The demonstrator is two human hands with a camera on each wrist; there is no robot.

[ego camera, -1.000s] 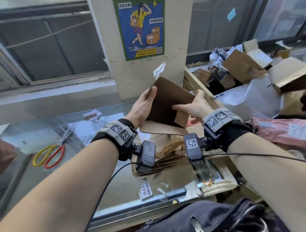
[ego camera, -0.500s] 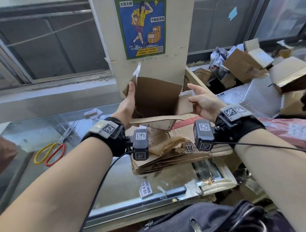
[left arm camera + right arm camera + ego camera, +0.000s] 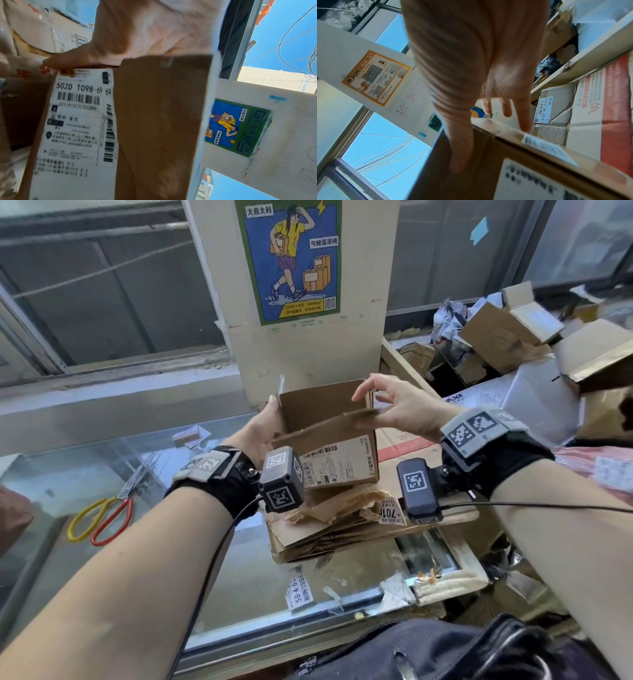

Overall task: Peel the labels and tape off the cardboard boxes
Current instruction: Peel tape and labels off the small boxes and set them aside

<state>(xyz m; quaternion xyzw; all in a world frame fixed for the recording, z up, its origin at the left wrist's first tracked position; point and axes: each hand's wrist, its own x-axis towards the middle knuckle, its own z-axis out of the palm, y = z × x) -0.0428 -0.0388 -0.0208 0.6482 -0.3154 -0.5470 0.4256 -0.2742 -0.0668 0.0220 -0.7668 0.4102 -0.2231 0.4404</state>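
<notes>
Gripping the left wall of a small cardboard box (image 3: 322,419) above a pile of flattened cardboard (image 3: 342,525), the left hand (image 3: 263,429) has turned its shipping label (image 3: 334,465) toward the camera; the right hand (image 3: 400,405), fingers spread, now touches the rim.

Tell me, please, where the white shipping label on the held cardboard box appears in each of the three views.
Head: the shipping label is at the centre, on the near face of the cardboard box.
Left wrist: the label fills the lower left, below the thumb of the left hand.
Right wrist: it is at the bottom right, blurred.
Shared landmark: the blue and green poster on the pillar.
</notes>
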